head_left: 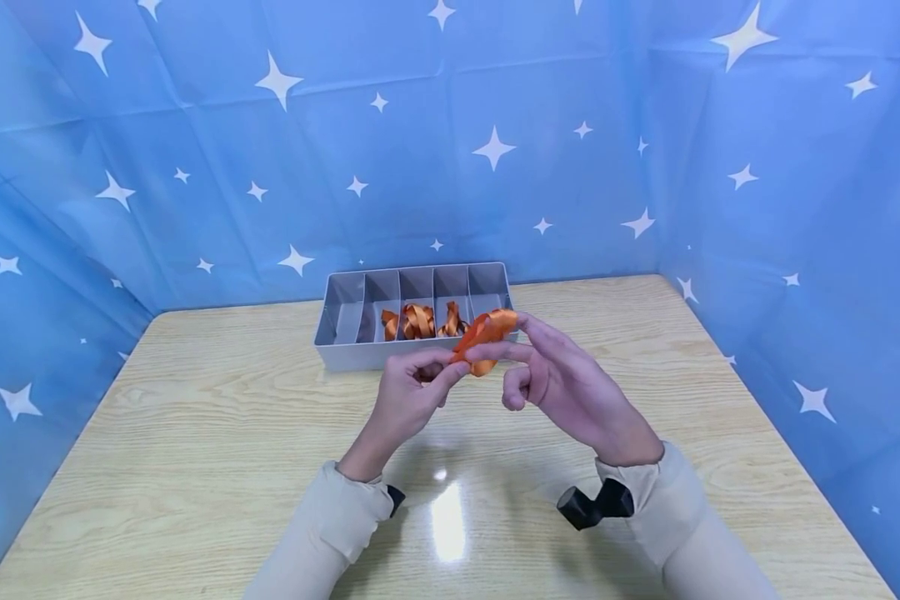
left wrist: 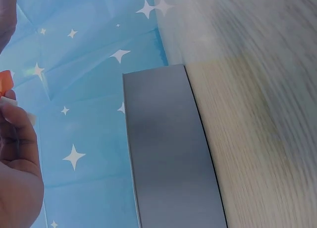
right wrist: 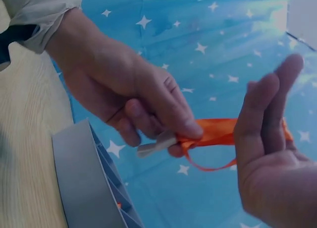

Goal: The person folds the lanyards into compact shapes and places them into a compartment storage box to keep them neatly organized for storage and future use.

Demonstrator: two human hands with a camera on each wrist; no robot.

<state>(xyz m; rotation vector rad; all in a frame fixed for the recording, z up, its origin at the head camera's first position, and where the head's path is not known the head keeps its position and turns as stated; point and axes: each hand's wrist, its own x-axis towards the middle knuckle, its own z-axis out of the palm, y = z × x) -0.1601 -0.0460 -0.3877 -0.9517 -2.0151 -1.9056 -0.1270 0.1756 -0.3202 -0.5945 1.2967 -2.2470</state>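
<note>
An orange ribbon [head_left: 487, 333] is held up in a loop between the two hands, in front of the grey tray. My left hand [head_left: 412, 387] pinches one end of it between thumb and fingers. A small white strip [right wrist: 157, 144] sticks out from that same pinch in the right wrist view. My right hand [head_left: 570, 383] has its index and middle fingers stretched out into the loop, and the ribbon [right wrist: 215, 132] runs around them. The other fingers of the right hand are bent in the head view. In the left wrist view the ribbon [left wrist: 6, 83] shows only at the edge.
A grey compartment tray [head_left: 356, 357] stands at the back of the wooden table [head_left: 217, 433]. Bundles of orange ribbon [head_left: 418, 321] lie in its middle compartments. Blue star-patterned cloth [head_left: 390, 150] hangs behind and beside the table.
</note>
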